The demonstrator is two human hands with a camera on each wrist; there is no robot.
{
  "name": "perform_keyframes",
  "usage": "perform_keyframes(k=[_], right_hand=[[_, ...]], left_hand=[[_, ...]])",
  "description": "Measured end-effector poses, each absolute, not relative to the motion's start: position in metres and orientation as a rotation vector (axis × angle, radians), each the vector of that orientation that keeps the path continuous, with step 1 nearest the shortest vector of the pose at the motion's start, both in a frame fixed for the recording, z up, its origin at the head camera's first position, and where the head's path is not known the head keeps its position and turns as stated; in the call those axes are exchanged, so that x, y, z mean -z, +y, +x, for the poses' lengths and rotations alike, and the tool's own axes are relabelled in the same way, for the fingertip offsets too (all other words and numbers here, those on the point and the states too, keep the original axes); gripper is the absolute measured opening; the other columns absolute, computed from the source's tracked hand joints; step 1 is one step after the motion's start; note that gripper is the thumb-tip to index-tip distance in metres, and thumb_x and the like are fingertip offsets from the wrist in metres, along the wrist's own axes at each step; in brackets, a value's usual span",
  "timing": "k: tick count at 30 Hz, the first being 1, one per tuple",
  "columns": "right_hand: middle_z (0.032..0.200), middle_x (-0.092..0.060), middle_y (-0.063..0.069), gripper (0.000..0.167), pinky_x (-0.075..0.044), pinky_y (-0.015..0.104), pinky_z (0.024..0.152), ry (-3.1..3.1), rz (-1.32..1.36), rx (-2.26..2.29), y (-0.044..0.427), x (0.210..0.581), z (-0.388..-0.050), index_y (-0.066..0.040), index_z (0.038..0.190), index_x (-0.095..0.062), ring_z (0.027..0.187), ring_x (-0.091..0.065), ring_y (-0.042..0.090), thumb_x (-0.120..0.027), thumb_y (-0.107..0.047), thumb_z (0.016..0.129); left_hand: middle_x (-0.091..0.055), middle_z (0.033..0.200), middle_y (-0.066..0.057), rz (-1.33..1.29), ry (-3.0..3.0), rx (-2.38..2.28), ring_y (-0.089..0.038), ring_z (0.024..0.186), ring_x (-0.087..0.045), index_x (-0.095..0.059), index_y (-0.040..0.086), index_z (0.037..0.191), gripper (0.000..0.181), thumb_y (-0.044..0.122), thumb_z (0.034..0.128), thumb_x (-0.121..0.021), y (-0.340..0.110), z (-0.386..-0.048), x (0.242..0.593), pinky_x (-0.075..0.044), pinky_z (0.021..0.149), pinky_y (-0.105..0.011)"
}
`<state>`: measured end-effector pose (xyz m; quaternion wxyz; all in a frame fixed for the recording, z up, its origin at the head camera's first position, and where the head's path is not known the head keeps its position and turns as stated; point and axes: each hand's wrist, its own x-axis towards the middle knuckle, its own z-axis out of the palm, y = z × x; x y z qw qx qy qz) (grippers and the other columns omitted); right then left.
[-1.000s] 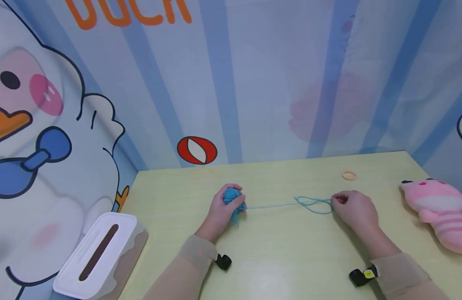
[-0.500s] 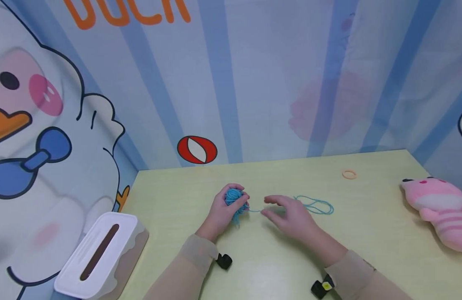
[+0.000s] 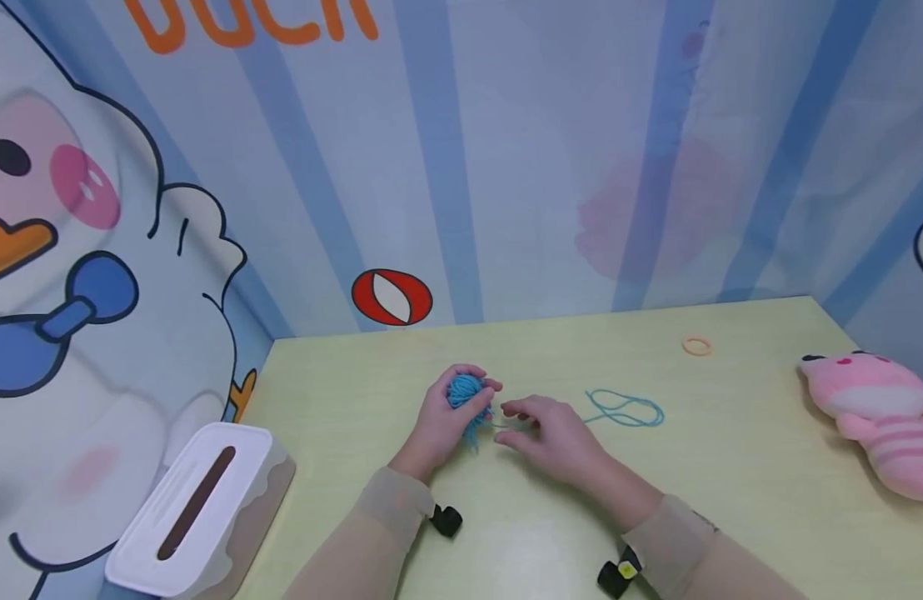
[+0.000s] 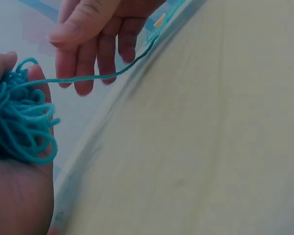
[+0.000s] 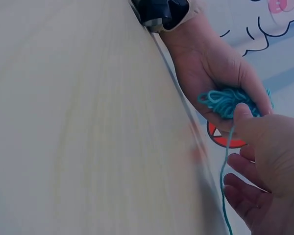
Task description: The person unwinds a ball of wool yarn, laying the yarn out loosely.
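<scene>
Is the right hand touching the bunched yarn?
Apart: the left wrist view shows a gap between right hand and bunched yarn, crossed only by a strand.

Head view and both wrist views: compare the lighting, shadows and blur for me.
Head view: bright overall, a pale sheen on the near part of the table, a soft shadow beneath the right hand; left wrist view: dimmer, strands of the blue yarn distinct, the table's edge smeary; right wrist view: also dim, with a blurred reddish smudge near the table's edge.
</scene>
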<state>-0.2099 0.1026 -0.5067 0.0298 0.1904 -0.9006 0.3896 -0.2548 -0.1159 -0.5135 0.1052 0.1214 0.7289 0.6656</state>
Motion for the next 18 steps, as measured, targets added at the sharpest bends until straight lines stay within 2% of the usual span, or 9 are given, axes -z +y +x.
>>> perform_keyframes(k=[3, 7, 11, 15, 18], right_hand=[[0.126, -0.083, 0.004, 0.037, -0.064, 0.045, 0.103, -2.795, 0.603, -1.219, 0.097, 0.508, -0.211, -0.01, 0.129, -0.081, 0.117, -0.079, 0.024, -0.084, -0.032, 0.1], [0.113, -0.085, 0.001, 0.02, -0.066, 0.042, 0.096, -2.78, 0.647, -1.174, 0.092, 0.508, -0.21, -0.012, 0.118, -0.085, 0.106, -0.081, 0.019, -0.08, -0.024, 0.103], [0.109, -0.085, -0.003, 0.014, -0.066, 0.037, 0.092, -2.754, 0.581, -1.187, 0.097, 0.501, -0.208, -0.015, 0.114, -0.086, 0.1, -0.079, 0.014, -0.077, -0.021, 0.104], [0.109, -0.085, -0.005, 0.015, -0.062, 0.029, 0.081, -2.718, 0.47, -1.263, 0.112, 0.492, -0.205, -0.016, 0.116, -0.086, 0.095, -0.075, 0.011, -0.077, -0.021, 0.105], [0.106, -0.085, -0.004, 0.016, -0.055, 0.024, 0.068, -2.668, 0.425, -1.301, 0.124, 0.487, -0.205, -0.015, 0.118, -0.085, 0.093, -0.074, 0.014, -0.077, -0.02, 0.105]], left_hand=[[-0.076, 0.137, -0.004, 0.356, 2.146, -1.961, -0.027, 0.122, -0.073, -0.055, 0.01, 0.146, 0.051, 0.036, 0.1067, -0.075, -0.117, -0.254, 0.512, -0.061, 0.105, -0.027], [-0.076, 0.136, -0.006, 0.35, 2.146, -1.981, -0.026, 0.12, -0.074, -0.054, 0.007, 0.147, 0.052, 0.034, 0.1068, -0.075, -0.118, -0.255, 0.513, -0.062, 0.103, -0.027], [-0.074, 0.129, -0.006, 0.315, 2.208, -1.972, -0.023, 0.11, -0.072, -0.058, 0.008, 0.144, 0.051, 0.036, 0.1062, -0.075, -0.117, -0.257, 0.517, -0.062, 0.095, -0.027], [-0.068, 0.119, -0.007, 0.284, 2.25, -1.95, -0.023, 0.099, -0.066, -0.06, 0.011, 0.139, 0.04, 0.035, 0.1089, -0.071, -0.116, -0.257, 0.517, -0.059, 0.09, -0.031], [-0.071, 0.12, -0.015, 0.322, 2.129, -1.983, -0.022, 0.103, -0.073, -0.055, 0.01, 0.141, 0.035, 0.028, 0.1128, -0.061, -0.116, -0.254, 0.512, -0.061, 0.101, -0.033]])
